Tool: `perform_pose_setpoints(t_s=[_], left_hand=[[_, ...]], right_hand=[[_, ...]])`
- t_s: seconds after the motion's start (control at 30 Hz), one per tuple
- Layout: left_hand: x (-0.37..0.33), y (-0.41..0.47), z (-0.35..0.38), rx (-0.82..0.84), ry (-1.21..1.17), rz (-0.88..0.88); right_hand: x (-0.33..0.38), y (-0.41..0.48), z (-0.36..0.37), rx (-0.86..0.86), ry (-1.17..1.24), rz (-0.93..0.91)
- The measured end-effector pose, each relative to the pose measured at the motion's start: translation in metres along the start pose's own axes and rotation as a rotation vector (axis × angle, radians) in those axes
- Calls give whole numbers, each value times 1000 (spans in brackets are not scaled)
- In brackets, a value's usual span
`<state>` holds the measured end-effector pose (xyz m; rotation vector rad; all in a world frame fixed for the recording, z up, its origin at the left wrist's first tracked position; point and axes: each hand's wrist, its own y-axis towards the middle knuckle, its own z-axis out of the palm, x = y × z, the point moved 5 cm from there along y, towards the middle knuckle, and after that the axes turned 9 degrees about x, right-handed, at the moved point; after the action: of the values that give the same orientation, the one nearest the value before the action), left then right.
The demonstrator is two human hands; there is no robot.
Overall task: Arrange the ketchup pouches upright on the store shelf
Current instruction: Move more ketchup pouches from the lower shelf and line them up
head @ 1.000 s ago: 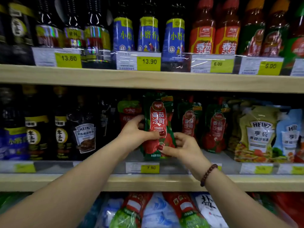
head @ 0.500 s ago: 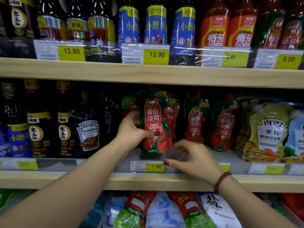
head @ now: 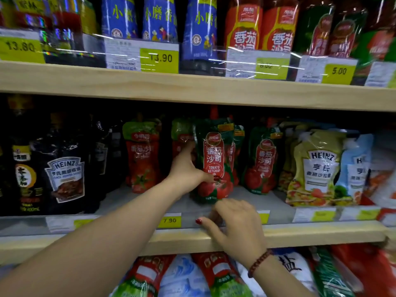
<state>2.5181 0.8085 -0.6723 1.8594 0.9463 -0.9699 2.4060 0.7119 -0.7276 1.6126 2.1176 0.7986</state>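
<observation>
The middle shelf (head: 132, 200) holds a row of upright pouches. Near its centre stands the front ketchup pouch (head: 214, 159), with the left hand (head: 184, 172) against its left side and the thumb across its face. Another pouch (head: 141, 155) stands apart to its left, 1 more (head: 262, 161) is just to its right, and others are tucked behind it. Further right is a Heinz pouch (head: 315, 168). At the far left is a Heinz bottle (head: 64, 168). The right hand (head: 237, 224) is in front of and below the front pouch (not touching it), at the shelf's front edge, right of the 7.90 price tag (head: 170, 220).

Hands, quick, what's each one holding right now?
Left hand: holding the front ketchup pouch by its side.
Right hand: open, fingers loosely curled, holding nothing.
</observation>
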Motion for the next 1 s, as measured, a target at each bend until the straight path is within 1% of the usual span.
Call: perform_pose_setpoints(t_s=[0.17, 0.33, 0.47, 0.6, 0.7, 0.83, 1.0], left_hand=[[-1, 16, 37, 91, -6, 54], [4, 20, 50, 123, 0, 87], [8, 21, 53, 119, 1, 88], [10, 20, 53, 124, 55, 99], [13, 20, 53, 159, 119, 83], [22, 16, 54, 292, 199, 32], [24, 16, 53, 296, 230, 31]], right_hand=[[-1, 0, 0, -41, 21, -6], [-2, -1, 2, -31, 21, -1], [-2, 0, 3, -30, 17, 6], [-1, -1, 3, -43, 16, 3], [-1, -2, 2, -56, 20, 1], [-1, -2, 2, -67, 17, 0], [-1, -2, 2, -68, 16, 3]])
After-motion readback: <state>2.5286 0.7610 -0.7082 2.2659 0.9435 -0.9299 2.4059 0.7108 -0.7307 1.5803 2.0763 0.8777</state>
